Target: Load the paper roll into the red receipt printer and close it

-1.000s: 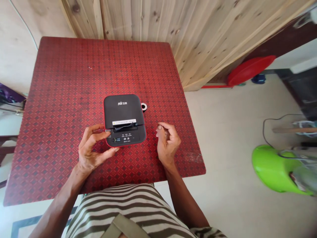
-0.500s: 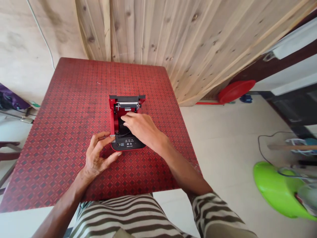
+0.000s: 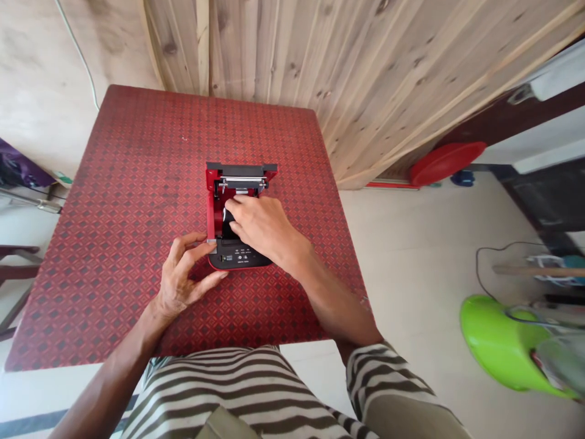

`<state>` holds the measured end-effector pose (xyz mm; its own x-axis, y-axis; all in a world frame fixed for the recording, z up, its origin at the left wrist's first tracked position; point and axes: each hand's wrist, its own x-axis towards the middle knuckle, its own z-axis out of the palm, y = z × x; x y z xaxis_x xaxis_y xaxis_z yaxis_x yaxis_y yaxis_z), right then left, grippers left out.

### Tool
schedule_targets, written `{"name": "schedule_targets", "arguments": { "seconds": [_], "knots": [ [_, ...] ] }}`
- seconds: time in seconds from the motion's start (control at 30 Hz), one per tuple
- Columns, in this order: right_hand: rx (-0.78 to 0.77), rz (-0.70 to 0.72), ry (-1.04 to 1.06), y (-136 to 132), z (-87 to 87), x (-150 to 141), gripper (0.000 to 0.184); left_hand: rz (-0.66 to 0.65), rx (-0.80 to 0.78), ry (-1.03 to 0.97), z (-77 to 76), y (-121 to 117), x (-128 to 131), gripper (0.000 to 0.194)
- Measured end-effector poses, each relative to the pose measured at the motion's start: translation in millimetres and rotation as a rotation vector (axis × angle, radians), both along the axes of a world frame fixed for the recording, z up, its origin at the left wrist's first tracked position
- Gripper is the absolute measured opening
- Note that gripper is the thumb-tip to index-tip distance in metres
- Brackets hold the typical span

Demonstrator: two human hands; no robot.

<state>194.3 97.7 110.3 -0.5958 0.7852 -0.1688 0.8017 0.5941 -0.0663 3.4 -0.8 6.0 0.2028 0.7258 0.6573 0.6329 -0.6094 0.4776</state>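
Observation:
A small black and red printer [image 3: 237, 256] sits in the middle of a red patterned table [image 3: 137, 183]. Its lid [image 3: 241, 167] stands up at the back, showing a red inside. My left hand [image 3: 185, 274] rests at the printer's front left corner, thumb and fingers curled against its edge. My right hand [image 3: 260, 228] reaches into the open bay from the right, fingers bent down on something dark inside that I cannot make out.
A wooden plank wall [image 3: 320, 73] rises behind the table. On the floor to the right stand a red basin [image 3: 445, 161] and a green plastic object [image 3: 507, 344]. A cable [image 3: 484, 259] lies on the floor near the right edge.
One second ago the printer's lid was down and my right hand hovered to its right. The lid has since swung up and my right hand has gone into the open bay.

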Motion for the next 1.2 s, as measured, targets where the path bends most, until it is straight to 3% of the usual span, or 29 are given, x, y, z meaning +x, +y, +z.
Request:
{"name": "schedule_targets", "arguments": {
  "seconds": [0.1,0.2,0.3,0.4,0.53,0.63,0.8,0.97,1.2],
  "knots": [
    [0.033,-0.006,0.113,-12,8.6,14,0.032,0.0,-0.001,0.01,-0.6,1,-2,0.053],
    [0.09,-0.074,0.498,-26,9.4,47,0.023,0.0,-0.015,0.022,-0.4,2,-3,0.057],
    [0.086,-0.21,1.01,-42,-4.4,89,0.024,0.004,-0.019,0.03,-0.7,3,-4,0.058],
    [-0.03,-0.387,1.285,-62,-33.0,117,0.028,0.013,-0.014,0.028,-1.8,3,-4,0.057],
    [-0.222,-0.524,1.263,-87,-74.3,121,0.024,0.02,-0.02,0.024,-3.4,4,-4,0.057],
    [-0.249,-0.576,1.244,-94,-91.4,117,0.022,0.033,-0.021,0.037,-4.9,4,-4,0.057],
    [-0.1,-0.705,1.227,-74,-100.6,124,0.028,0.037,-0.002,0.032,-6.0,5,-3,0.056],
    [-0.18,-0.567,1.112,-59,-110.0,122,0.024,0.023,-0.013,0.03,-4.1,6,-3,0.057],
    [-0.179,-0.504,1.091,-66,-110.6,102,0.025,0.032,-0.009,0.029,-3.6,6,-3,0.055]
  ]
}}
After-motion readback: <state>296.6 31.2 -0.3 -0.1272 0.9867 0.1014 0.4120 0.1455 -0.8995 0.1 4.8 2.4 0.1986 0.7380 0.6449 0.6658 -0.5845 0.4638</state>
